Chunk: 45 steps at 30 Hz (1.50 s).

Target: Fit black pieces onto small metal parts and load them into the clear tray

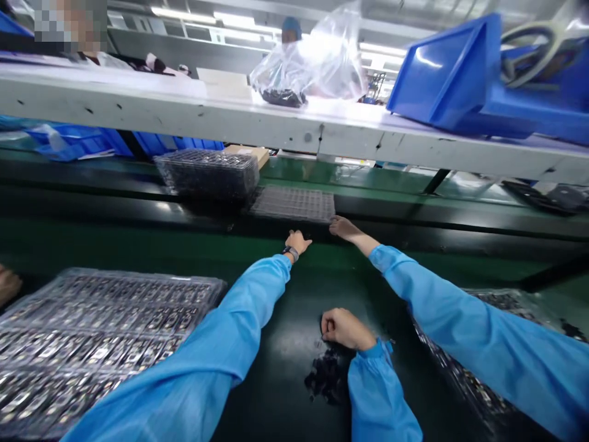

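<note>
My left hand (298, 241), with a watch on the wrist, reaches forward with its thumb spread, just below a clear compartment tray (294, 204), not visibly touching it. My right hand (343, 328) is nearer, its fingers curled and pressed together above loose black pieces (326, 376) on the dark work surface (280, 393). What it pinches, if anything, is too small to make out. Another person's hand (345, 228), whose blue sleeve comes in from the right, is at the tray's right corner.
Filled component trays lie at left (110, 331) and right (478, 380), the latter partly under the other person's sleeve. Stacked clear trays (209, 175) stand behind. Overhead, a white shelf (313, 129) carries a blue bin (442, 73) and plastic bag. Another hand (8, 285) shows far left.
</note>
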{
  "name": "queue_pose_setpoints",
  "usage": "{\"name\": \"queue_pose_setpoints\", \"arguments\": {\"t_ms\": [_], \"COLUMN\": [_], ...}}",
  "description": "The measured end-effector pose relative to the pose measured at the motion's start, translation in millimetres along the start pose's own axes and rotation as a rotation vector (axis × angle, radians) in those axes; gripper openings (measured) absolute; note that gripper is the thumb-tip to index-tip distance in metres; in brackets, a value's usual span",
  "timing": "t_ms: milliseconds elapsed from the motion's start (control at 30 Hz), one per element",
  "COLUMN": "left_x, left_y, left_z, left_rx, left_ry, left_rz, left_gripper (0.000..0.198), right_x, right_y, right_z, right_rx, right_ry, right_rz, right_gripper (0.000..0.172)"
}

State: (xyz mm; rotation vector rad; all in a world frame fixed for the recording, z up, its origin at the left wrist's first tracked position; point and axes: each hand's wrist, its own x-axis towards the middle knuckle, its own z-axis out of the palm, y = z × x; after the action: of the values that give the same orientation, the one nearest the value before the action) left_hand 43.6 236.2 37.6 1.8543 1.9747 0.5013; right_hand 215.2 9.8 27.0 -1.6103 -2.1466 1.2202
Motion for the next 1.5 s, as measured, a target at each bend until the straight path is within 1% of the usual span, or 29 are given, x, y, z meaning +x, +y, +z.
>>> {"name": "queue_pose_setpoints", "arguments": {"t_ms": [67,133,267,333,400,467,533,600,667,733,767,867,967,1067,1133,1200,1267,1367,1433,1500], "left_x": [1.8,4.8,11.2,14.9,18.6,20.9,20.1,16.1,10.0,4.2,2.0,-2.0,-9.0,-26.7,-47.0,-73.4,-102.1,-140.5,-159.1,-171.3], "left_y": [1.1,-0.6,-10.8,-17.2,-22.2,-24.3,-23.1,-20.4,-18.9,-20.3,-21.6,-23.2,-15.3,-5.1,-5.8,-15.4,-31.1,-55.0,-65.3,-69.7], "left_z": [12.2,18.5,20.7,19.9,18.4,15.9,12.1,7.6,2.3,-4.1,-7.7,-18.5,-24.5,-23.5,-19.1,-12.4,-4.5,5.8,10.1,12.6], "left_rx": [-0.025,-0.044,-0.068,-0.077,-0.089,-0.108,-0.135,-0.175,-0.227,-0.296,-0.338,-0.503,-0.743,-1.020,-1.177,-1.292,-1.429,-1.588,-1.573,-1.512], "left_ry": [0.051,0.087,0.101,0.093,0.090,0.098,0.114,0.133,0.153,0.158,0.156,0.137,0.117,0.078,0.028,-0.026,-0.115,-0.263,-0.324,-0.371], "left_rz": [-0.037,-0.061,-0.088,-0.096,-0.098,-0.097,-0.092,-0.081,-0.064,-0.040,-0.027,-0.005,-0.019,-0.040,-0.059,-0.092,-0.125,-0.163,-0.175,-0.158], "left_gripper": [0.049,0.041,0.027,0.026,0.029,0.037,0.039,0.030,0.019,0.013,0.014,0.023,0.030,0.034,0.031,0.024,0.017,0.023,0.032,0.039], "right_x": [1.6,3.2,7.1,10.0,13.3,16.7,20.2,24.4,30.0,36.2,38.9,44.1,45.5,45.2,42.4,37.6,33.0,29.1,27.4,25.9], "right_y": [1.4,3.0,7.6,11.4,15.3,17.5,17.7,17.1,17.7,20.0,21.6,25.7,27.0,27.7,28.1,28.0,27.2,24.6,22.1,19.7], "right_z": [0.5,1.4,5.1,7.8,10.9,14.0,16.8,19.6,22.4,24.4,25.0,25.1,23.1,18.5,14.5,10.7,7.8,5.0,4.6,5.6], "right_rx": [-0.014,0.026,0.265,0.348,0.427,0.518,0.562,0.557,0.544,0.547,0.552,0.561,0.566,0.606,0.633,0.660,0.708,0.795,0.834,0.852], "right_ry": [-0.013,-0.001,0.046,0.058,0.078,0.114,0.151,0.184,0.216,0.248,0.264,0.314,0.342,0.383,0.409,0.416,0.431,0.464,0.462,0.454], "right_rz": [0.005,-0.014,-0.072,-0.080,-0.097,-0.111,-0.111,-0.111,-0.107,-0.085,-0.072,-0.056,-0.091,-0.152,-0.165,-0.143,-0.112,-0.099,-0.103,-0.109], "right_gripper": [0.022,0.020,0.019,0.017,0.012,0.007,0.005,0.005,0.009,0.014,0.015,0.015,0.012,0.013,0.016,0.022,0.027,0.029,0.028,0.027]}}
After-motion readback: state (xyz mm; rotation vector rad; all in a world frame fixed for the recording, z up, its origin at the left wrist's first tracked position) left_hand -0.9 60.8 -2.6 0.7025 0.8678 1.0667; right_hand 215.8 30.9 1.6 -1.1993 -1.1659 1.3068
